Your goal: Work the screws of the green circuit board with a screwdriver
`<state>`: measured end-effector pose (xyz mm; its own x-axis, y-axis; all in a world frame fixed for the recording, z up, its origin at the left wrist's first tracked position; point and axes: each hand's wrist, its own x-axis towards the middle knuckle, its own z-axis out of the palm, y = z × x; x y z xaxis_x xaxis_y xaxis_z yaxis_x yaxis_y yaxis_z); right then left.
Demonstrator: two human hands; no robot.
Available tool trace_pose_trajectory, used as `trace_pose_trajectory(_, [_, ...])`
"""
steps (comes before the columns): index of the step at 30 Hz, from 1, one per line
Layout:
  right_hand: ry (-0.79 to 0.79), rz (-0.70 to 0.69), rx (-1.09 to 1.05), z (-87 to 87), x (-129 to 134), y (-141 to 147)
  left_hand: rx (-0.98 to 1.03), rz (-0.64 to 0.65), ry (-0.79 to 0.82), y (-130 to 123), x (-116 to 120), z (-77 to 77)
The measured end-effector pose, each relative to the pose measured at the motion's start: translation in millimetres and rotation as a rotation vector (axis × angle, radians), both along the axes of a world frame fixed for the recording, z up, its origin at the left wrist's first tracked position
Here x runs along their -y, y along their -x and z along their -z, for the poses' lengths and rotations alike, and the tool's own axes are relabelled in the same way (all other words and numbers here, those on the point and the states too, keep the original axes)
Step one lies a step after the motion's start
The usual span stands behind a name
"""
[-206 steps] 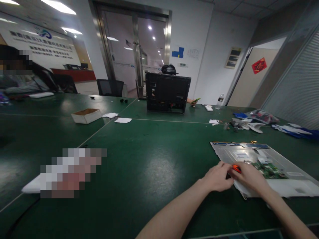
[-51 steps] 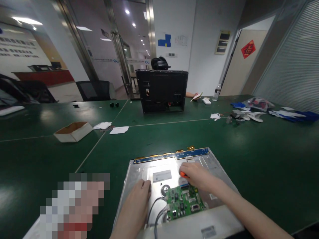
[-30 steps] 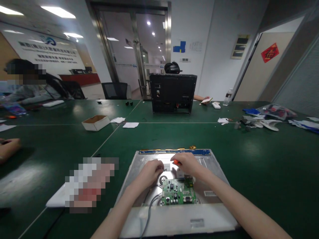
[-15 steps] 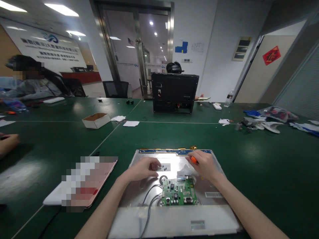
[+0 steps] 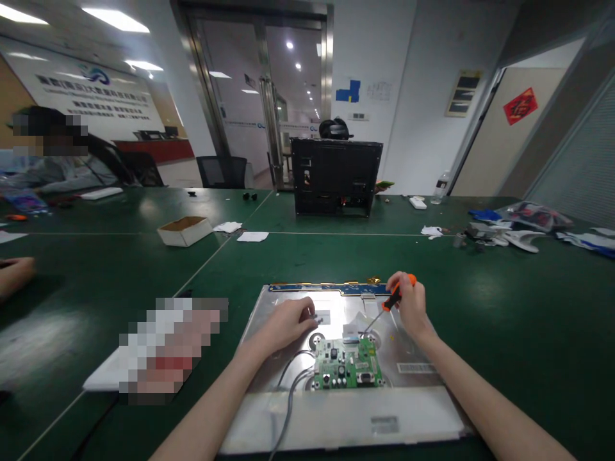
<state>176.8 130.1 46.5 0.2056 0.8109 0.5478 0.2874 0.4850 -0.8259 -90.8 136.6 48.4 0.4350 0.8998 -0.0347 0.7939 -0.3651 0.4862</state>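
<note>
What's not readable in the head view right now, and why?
All head view:
Screwdriver: tip too small to tell whether it touches the green circuit board.
Dark bits by the left grip: too small to identify.
Gray cable: cut off by bottom edge.
Co-worker's hand: cut off by left edge.
Person opposite: mostly hidden by black monitor.

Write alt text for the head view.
The right hand holds a screwdriver, tip near the upper edge of a green circuit board on a metal panel. The left hand is over the panel, which lies on a green table.
</note>
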Motion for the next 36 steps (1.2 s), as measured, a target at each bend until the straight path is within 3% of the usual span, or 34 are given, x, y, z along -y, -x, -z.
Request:
trace_pose_trajectory(4, [0.229,-0.052,-0.232,8.3,-11,7,-0.026,-0.009,-0.066,-7,1,5.3])
trace_pose_trajectory(8, [0.315,-0.089,-0.352,8.4,-13,7,-0.047,0.018,-0.113,-11,2,7.3])
trace_pose_trajectory(19, [0.375,-0.165,-0.498,-0.1,-10,5,-0.066,0.026,-0.153,-12,1,7.2])
trace_pose_trajectory(36, [0.425,-0.219,-0.510,-10.5,-5,3,-0.058,0.020,-0.089,-8,-1,5.4])
